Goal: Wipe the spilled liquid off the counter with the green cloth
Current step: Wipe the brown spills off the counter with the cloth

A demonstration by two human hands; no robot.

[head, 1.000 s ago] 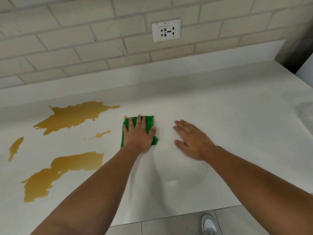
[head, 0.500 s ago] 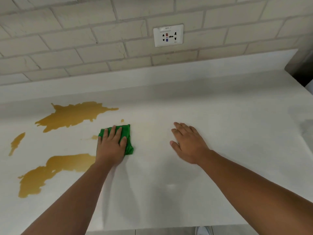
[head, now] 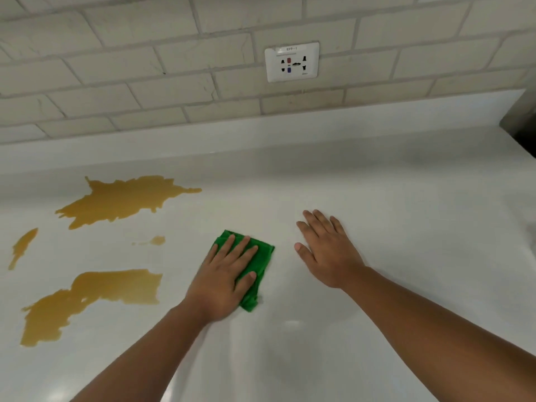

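The green cloth (head: 262,256) lies folded on the white counter (head: 406,227), right of the spills. My left hand (head: 223,277) presses flat on it, fingers spread, covering most of it. Brown-yellow liquid sits to the left in patches: a large far puddle (head: 121,198), a large near puddle (head: 92,294), a thin streak (head: 21,248) at the far left and a small spot (head: 158,240) just left of the cloth. My right hand (head: 327,250) rests palm-down on the counter right of the cloth, holding nothing.
A low white upstand (head: 290,134) and a tiled wall with a socket plate (head: 291,61) bound the counter at the back. A dark edge (head: 522,126) stands at the far right corner. The counter's front edge is out of view.
My left hand slid the cloth left toward the small spot, then back right. The small spot has shrunk and the tiny droplet beyond it is gone. My right hand stayed put.
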